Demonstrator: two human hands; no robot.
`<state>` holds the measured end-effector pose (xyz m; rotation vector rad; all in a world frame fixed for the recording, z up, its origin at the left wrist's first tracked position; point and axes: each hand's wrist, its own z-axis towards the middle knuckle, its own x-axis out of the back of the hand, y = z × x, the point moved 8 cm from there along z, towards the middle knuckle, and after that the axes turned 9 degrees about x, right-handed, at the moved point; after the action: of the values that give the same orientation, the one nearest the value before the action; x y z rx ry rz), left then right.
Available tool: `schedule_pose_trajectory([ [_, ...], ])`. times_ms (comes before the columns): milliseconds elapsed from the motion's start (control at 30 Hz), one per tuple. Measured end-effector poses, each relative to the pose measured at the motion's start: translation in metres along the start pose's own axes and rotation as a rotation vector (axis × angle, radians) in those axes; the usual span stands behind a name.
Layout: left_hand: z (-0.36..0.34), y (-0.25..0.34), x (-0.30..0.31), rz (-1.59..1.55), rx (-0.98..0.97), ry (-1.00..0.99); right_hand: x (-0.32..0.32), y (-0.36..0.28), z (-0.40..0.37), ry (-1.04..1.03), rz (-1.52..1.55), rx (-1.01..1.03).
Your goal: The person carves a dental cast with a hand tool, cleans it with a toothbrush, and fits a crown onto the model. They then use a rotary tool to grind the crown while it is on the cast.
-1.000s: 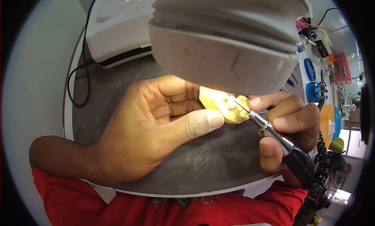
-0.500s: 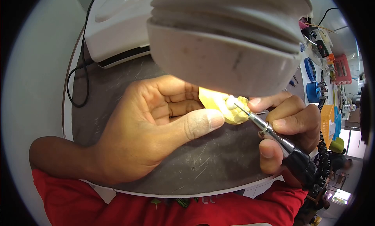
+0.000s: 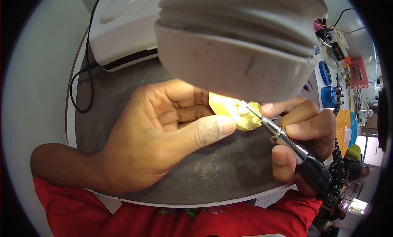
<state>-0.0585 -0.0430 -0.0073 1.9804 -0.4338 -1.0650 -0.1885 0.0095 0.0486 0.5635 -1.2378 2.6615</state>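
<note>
My left hand is closed around a yellow dental model, its thumb laid along the near side. On the model sits a white tooth crown, brightly lit from above. My right hand grips a dental handpiece, chrome at the front and black at the back, between thumb and fingers. The thin bur at its tip points up and left, right at the crown. A right fingertip lies close to the model's far edge. The lamp head hides part of the left fingers.
A large white lamp head hangs low over both hands. At the back left stands a white machine with a black cable. Along the right are a blue bur holder, an orange basket and the coiled handpiece cord.
Both hands keep almost the same pose. The bur tip and the model have shifted only very slightly.
</note>
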Motion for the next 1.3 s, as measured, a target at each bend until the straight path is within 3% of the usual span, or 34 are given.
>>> schedule_pose_trajectory([
  [233,0.0002,-0.0002,-0.0001,0.011,0.010,-0.002,-0.0013,-0.0032,0.0028,-0.074,-0.034,0.039],
  [867,-0.0005,0.0007,-0.0006,0.002,-0.007,0.001,-0.0002,-0.0033,0.0021,-0.059,-0.039,0.008],
  [1300,-0.0006,0.0011,-0.0006,0.005,0.000,0.003,-0.0004,-0.0036,0.0037,-0.047,-0.065,0.097],
])
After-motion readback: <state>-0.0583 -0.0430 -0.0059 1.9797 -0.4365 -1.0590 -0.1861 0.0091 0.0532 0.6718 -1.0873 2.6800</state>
